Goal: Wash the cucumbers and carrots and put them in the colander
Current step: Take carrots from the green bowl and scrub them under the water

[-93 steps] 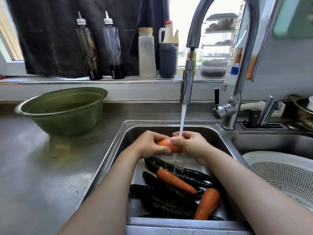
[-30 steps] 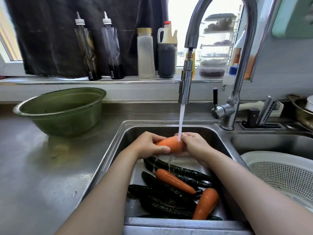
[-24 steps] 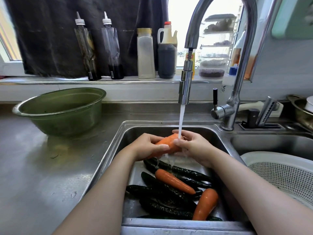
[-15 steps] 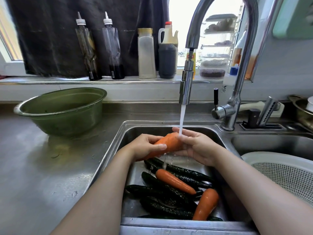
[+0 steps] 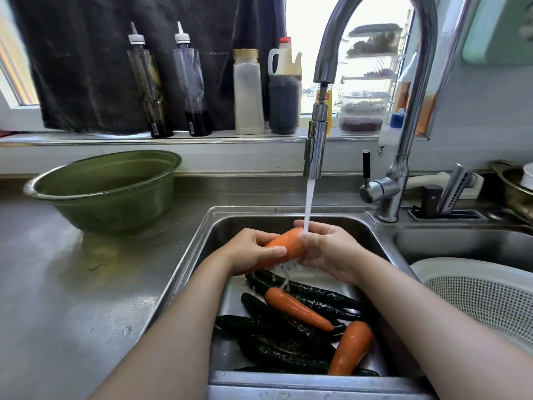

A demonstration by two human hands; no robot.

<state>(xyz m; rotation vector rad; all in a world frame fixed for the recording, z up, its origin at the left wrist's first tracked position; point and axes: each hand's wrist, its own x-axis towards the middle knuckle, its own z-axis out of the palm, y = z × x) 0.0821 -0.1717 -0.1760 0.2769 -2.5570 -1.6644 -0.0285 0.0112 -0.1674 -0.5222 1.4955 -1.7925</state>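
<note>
Head: carrot (image 5: 284, 244) seemingly within both grips (image 5: 250, 251) (image 5: 330, 251)

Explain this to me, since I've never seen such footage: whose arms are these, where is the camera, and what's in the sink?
No machine here: a person wears one camera on the head, looking down at their own arms. The left hand and right hand both hold a carrot under water running from the faucet. Below, in the sink, a slim carrot and a thick carrot lie on dark cucumbers. The white colander waits at the right; a green basin stands on the counter at left.
</note>
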